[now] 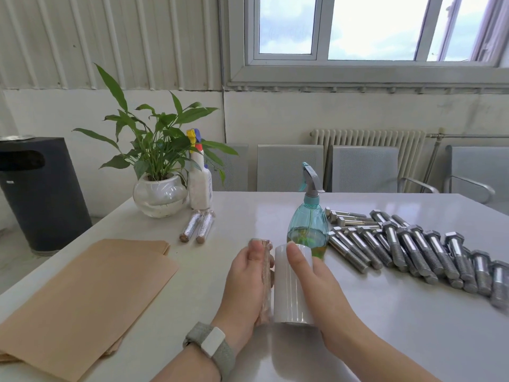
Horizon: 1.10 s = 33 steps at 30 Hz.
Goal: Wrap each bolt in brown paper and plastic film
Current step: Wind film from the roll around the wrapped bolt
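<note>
Two hands meet low in the head view, over the near edge of the white worktop (385, 312). On the left wrist sits one grey watch band (210, 344). The left hand (242, 282) has its grip curled round one paper-wrapped bolt (265, 279), held upright with the thumb lying along its side. Just beside it, touching or nearly so, the right hand (316, 288) holds one white roll of plastic film (292, 285), fingers wrapped around the roll and the thumb pressed on its upper front.

To the left lies a stack of brown paper sheets (91, 296); at least two layers show, though an exact count cannot be told. Farther back, two finished bolts wrapped in film (198, 226) lie side by side, near one white spray bottle (200, 186) and one potted plant (158, 172) in a round glass bowl.

Behind the roll stands one teal spray bottle (308, 224) with greenish liquid in its base. To the right, a spread of bare steel bolts (413, 249) covers the worktop, roughly twenty or more, some overlapping so that the number is uncertain.

Off the worktop, one dark bin (41, 194) stands at left, and one radiator (369, 139) hangs beneath the window (358, 28), with grey chairs (363, 169) before it.
</note>
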Motion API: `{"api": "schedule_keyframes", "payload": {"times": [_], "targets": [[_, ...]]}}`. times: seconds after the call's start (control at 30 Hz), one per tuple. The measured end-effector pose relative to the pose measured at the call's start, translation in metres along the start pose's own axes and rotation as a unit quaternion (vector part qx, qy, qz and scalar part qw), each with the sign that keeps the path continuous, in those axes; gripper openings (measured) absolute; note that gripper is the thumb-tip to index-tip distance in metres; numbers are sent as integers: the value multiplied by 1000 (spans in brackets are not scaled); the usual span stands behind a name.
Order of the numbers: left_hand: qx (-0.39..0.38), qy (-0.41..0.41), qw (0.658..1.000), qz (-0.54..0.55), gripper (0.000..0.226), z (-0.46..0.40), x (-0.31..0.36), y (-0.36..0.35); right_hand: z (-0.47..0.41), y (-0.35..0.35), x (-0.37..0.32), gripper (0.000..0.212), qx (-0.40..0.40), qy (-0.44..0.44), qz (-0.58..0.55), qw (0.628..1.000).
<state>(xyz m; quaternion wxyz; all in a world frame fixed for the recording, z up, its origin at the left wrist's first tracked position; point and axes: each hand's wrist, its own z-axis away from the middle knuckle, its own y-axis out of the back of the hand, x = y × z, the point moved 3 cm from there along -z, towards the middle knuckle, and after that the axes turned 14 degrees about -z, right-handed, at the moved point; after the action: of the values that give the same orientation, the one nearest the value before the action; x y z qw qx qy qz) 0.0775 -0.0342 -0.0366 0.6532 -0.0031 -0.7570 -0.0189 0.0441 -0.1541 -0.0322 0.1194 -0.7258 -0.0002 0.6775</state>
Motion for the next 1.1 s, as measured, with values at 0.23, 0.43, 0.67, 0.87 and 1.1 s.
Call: {"api": "schedule_keyframes", "payload": {"times": [0.23,0.43,0.67,0.87,1.1], "targets": [[-5,15,999,29,65,9,3,-7,8,-2,2,77,58,62,55,995],[-100,54,981,159,46,13,-1,-8,7,-2,-1,65,104,76,97,987],[-67,-10,995,68,39,10,1,-11,-1,3,2,62,-4,-48,-61,997],[20,-58,995,-82,50,0,0,3,-4,1,-2,62,-23,-11,-50,998],[55,-78,995,-34,44,5,5,0,1,-1,-2,76,48,52,15,997]]}}
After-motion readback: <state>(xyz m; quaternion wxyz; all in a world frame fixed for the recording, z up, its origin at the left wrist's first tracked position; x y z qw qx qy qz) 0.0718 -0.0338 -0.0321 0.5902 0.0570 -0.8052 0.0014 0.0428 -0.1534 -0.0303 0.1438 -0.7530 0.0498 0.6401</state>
